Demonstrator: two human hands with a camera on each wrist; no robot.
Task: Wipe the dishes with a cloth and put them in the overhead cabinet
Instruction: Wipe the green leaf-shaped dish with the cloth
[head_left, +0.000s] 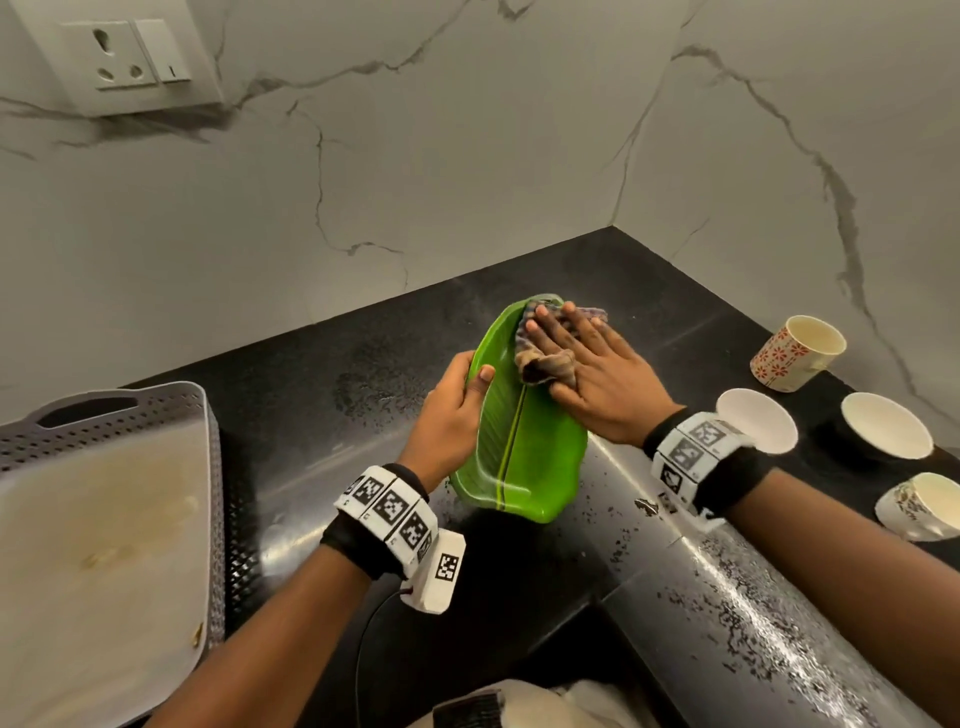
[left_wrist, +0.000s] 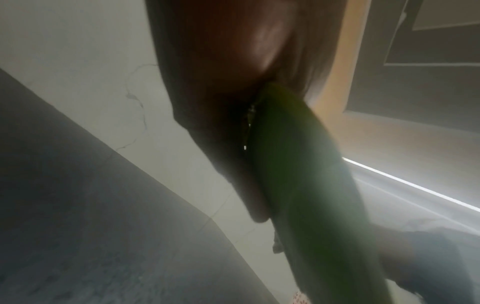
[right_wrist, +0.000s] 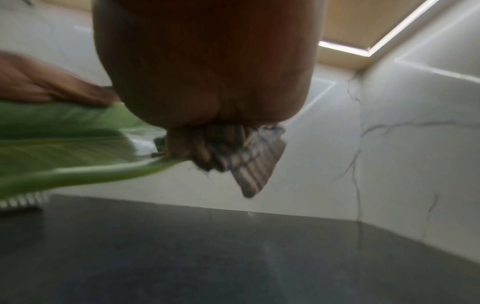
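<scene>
Green leaf-shaped plate (head_left: 524, 447) under crumpled cloth (head_left: 545, 358)

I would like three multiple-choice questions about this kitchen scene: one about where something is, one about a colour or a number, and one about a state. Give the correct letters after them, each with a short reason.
1. Where is the grey perforated tray?
A. to the left of the plate
B. behind the cups
C. on top of the plate

2. How many cups are to the right of the plate?
A. two
B. four
C. six

3. How is the right hand placed on the cloth?
A. fingers straight, pressing it flat
B. clenched in a fist above it
C. away from it, on a cup

Answers:
1 A: the grey perforated tray stands left of the green leaf-shaped plate.
2 B: four cups show, the patterned cup lying tilted, two white-lined cups, and one at the edge.
3 A: the right hand presses the cloth onto the plate while the left hand grips the rim.
</scene>
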